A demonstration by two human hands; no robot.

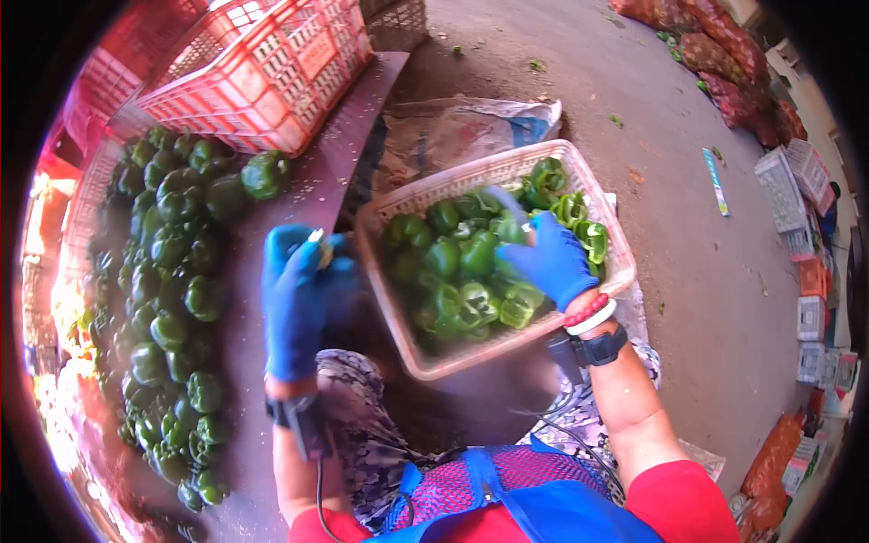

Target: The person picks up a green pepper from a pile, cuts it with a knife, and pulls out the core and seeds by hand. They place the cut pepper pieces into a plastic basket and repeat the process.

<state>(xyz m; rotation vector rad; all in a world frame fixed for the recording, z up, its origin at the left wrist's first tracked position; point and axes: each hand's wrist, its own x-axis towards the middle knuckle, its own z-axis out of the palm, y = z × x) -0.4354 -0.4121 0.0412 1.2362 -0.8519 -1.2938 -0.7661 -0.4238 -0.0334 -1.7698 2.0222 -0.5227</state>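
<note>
My left hand (296, 303), in a blue glove, is beside the crate's left rim. Its fingers are curled, and a small pale piece (319, 240) shows between them; I cannot make out what it is. Over the right part of a pale pink plastic crate (398, 357) is my right hand (554, 262), also gloved in blue. It is closed, with a curved, blade-like strip, blurred, jutting from it, apparently a knife (509, 204). Green bell peppers (444, 258) fill the crate under that hand, and some are cut open, such as a pepper half (520, 305).
Many whole green peppers (172, 244) lie along a table (258, 362) at left. A pink-and-white crate (262, 90) stands at its far end. A sack (453, 136) lies behind the peppers' crate. Filled net bags (720, 54) and several crates (783, 195) line the right side.
</note>
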